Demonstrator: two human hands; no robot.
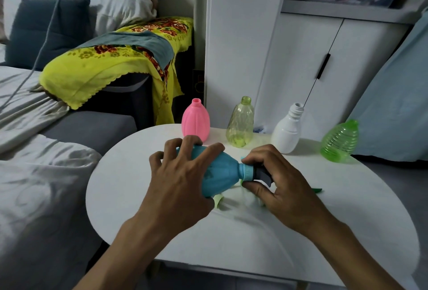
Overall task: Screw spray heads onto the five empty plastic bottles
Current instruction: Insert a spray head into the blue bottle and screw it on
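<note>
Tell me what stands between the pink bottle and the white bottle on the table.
In the head view, one clear yellow-green bottle stands upright between the pink bottle and the white bottle, with no spray head on.

No words, numbers or signs can be read on the bottles, the table or anything else here.

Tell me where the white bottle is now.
In the head view, the white bottle stands uncapped at the table's far right, between the pale yellow-green bottle and the ribbed green bottle.
</note>
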